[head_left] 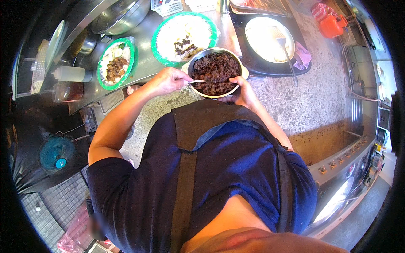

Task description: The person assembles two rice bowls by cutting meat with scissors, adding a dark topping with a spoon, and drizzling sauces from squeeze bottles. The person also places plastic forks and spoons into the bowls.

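Just in front of my chest is a round pale-rimmed pot [217, 69] full of dark brown, shredded-looking cooked food. My right hand [244, 90] grips its right rim, thumb over the edge and fingers below. In my left hand [172, 81], closed in a pinch, is the handle of a spoon [196, 81]; its far end lies in the dark food. Right behind the pot, a large green-rimmed plate [158, 36] holds white food topped with dark bits. Farther left sits a smaller green-rimmed plate [100, 67] with brown meat chunks and pale slices.
Both plates rest on a steel counter [141, 40]. A large metal bowl [126, 19] and a squeeze bottle [74, 74] are at the left. To the right, a white round dish [261, 33] holds a metal spatula [287, 52], beside a purple cloth [302, 57]. A burner range [337, 168] stands lower right.
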Demonstrator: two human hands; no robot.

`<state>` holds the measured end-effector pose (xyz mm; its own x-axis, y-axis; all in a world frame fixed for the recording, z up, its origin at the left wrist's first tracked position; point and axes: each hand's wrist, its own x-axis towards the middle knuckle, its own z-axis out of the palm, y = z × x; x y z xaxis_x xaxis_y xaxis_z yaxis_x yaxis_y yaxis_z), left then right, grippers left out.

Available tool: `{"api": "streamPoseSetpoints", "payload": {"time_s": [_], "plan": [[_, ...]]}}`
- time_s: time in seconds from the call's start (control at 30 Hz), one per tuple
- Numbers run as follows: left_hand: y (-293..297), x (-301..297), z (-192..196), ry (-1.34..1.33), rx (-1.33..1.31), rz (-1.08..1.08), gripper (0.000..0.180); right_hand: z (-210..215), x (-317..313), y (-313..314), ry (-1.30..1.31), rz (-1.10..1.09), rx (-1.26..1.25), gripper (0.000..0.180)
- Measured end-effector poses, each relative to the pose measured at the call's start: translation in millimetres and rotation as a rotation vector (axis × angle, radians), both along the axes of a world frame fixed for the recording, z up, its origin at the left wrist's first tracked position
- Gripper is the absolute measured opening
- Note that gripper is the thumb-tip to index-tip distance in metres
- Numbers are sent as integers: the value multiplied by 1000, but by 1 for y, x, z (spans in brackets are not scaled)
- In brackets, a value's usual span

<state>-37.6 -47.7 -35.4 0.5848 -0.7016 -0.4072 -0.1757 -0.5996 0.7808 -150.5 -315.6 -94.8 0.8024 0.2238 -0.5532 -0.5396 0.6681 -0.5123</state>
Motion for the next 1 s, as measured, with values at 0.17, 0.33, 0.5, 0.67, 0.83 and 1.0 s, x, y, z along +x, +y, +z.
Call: {"api": "streamPoseSetpoints", "payload": {"time_s": [0.17,0.33,0.5,0.67,0.83,1.0], "plan": [[9,10,5,28,-6,91,22,2,0,-1,-25,8,38,53],[19,18,6,51,-93,166,21,5,-1,2,-28,-9,23,53],[23,28,24,-3,-117,203,22,-12,-2,1,-41,-6,60,53],[28,49,17,-308,31,253,22,-11,-3,3,-37,-7,59,55],[22,43,2,-1052,435,61,34,-10,-6,3,-16,3,54,56],[29,42,3,-1283,420,40,38,-12,-7,1,-27,-7,49,56]]}}
